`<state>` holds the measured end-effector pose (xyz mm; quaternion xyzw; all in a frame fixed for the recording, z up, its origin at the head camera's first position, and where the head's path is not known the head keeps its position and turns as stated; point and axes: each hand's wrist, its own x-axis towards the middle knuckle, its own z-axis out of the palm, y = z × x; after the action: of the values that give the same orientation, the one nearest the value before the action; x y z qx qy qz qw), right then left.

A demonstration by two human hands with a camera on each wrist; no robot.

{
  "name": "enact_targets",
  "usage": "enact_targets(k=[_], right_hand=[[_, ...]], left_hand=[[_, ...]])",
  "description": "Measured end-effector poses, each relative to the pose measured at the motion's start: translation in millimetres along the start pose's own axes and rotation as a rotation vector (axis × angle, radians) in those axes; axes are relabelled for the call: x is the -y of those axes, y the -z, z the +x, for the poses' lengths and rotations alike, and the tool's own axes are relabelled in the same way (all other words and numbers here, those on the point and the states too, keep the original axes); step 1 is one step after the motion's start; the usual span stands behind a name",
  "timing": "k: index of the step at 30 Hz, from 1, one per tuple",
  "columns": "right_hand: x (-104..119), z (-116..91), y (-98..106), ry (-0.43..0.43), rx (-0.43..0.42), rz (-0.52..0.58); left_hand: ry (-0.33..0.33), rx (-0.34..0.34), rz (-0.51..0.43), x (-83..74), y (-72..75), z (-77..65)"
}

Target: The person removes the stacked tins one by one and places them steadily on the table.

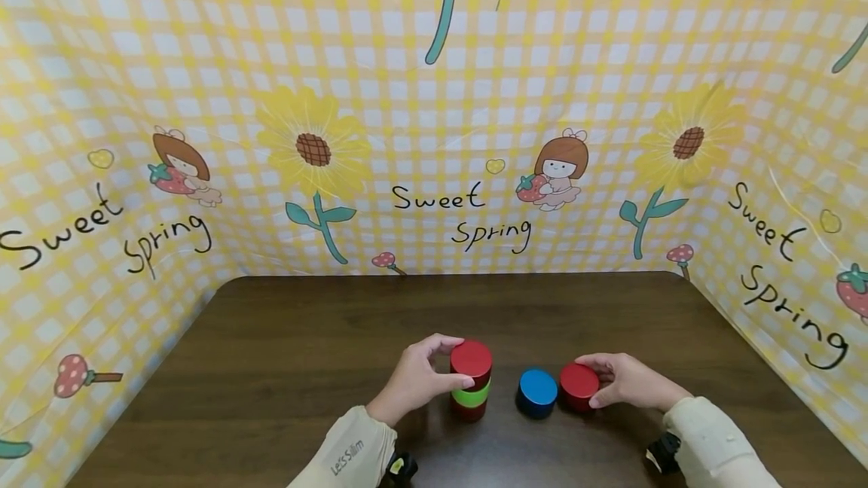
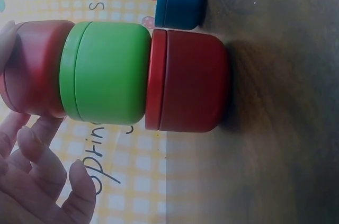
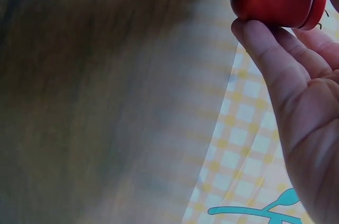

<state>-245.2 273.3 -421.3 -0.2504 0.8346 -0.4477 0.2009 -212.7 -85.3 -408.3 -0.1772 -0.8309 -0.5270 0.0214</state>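
Three round lidded tins stand in a stack: a red tin [image 1: 471, 360] on top, a green tin [image 2: 111, 73] in the middle and another red tin [image 2: 193, 81] at the bottom. My left hand [image 1: 415, 379] grips the top red tin between thumb and fingers, and that tin sits right at the green lid. To the right, my right hand [image 1: 627, 381] holds a separate red tin [image 1: 579, 384] by its sides, thumb in front and fingers behind. Between the stack and this tin stands a blue tin [image 1: 538, 390], close beside the right-hand red one.
The tins are on a dark brown wooden table [image 1: 325, 337]. A yellow checked cloth [image 1: 434, 134] with printed flowers and lettering hangs behind the table and along both sides. Pale sleeves [image 1: 353, 446] cover both forearms, with a dark device [image 1: 663, 452] at each wrist.
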Motion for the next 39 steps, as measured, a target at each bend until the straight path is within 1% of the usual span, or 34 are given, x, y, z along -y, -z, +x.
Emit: enact_targets(k=[5, 13, 20, 25, 31, 36, 39], right_hand=[[-1, 1, -1, -0.003, 0.01, 0.014], [-3, -1, 0, -0.016, 0.003, -0.003], [-4, -3, 0, -0.016, 0.0, -0.008], [-5, -4, 1, -0.025, 0.009, 0.009], [-5, -5, 1, -0.011, 0.015, 0.014], [-3, -8, 6, -0.009, 0.032, 0.035], [-1, -12, 12, -0.004, 0.035, 0.006]], left_hand=[[-0.006, -0.008, -0.005, -0.6, 0.0, -0.4], [0.01, -0.003, -0.013, -1.6, 0.0, -0.9], [0.005, -0.003, -0.017, -0.9, 0.0, -0.3], [-0.004, -0.002, -0.01, 0.3, 0.0, 0.3], [0.006, -0.001, -0.007, -0.7, 0.9, 0.1], [0.001, 0.006, -0.001, -1.5, 1.4, 0.4], [-0.001, 0.012, 0.01, -0.6, 1.2, 0.9]])
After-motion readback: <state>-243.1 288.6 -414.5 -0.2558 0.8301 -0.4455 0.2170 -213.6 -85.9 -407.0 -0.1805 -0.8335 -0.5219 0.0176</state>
